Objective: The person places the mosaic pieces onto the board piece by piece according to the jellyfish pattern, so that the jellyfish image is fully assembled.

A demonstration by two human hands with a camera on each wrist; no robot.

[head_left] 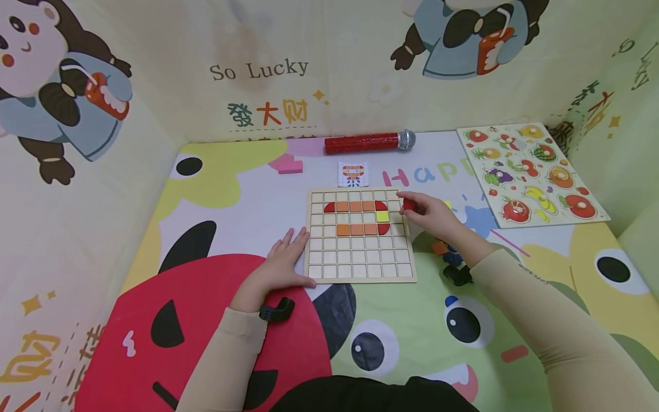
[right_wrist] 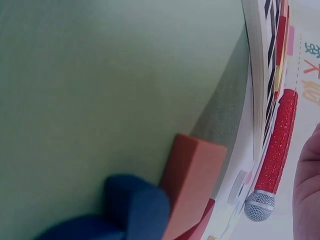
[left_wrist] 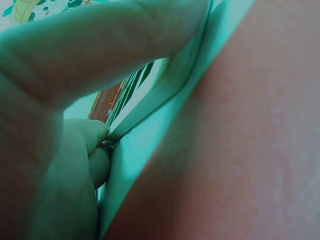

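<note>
Black fabric [head_left: 370, 395] lies nearest the head camera, at the bottom edge, between your two beige sleeves [head_left: 535, 309]. Note the black band [head_left: 277, 309] at your left wrist.

Your left hand [head_left: 280, 260] is spread wide with fingers extended. It rests at the left side of the grid board [head_left: 360, 256], with the thumb at the lower left corner. Your right hand [head_left: 435, 217] is narrowed at the fingertips and pinches a red piece [head_left: 410, 205] at the board's upper right side. You cannot tell whether this piece touches the board.

Locate the board flat on the printed cloth [head_left: 288, 366], in front of you. Its upper filled row reads, left to right: a red corner piece [head_left: 329, 208], three orange pieces [head_left: 356, 206], and a second red corner piece [head_left: 380, 205]. Directly below the latter sits a yellow piece [head_left: 382, 216]. The lower filled row holds three more orange pieces and, under the yellow, another red one.

Beside your right forearm, find a loose orange block [head_left: 440, 248], blue blocks [head_left: 453, 258] and black blocks [head_left: 457, 276]. Just beyond the board lies a picture card [head_left: 353, 174]; behind it, a red microphone [head_left: 368, 142]. At far right lies a fruit puzzle [head_left: 520, 197].
</note>
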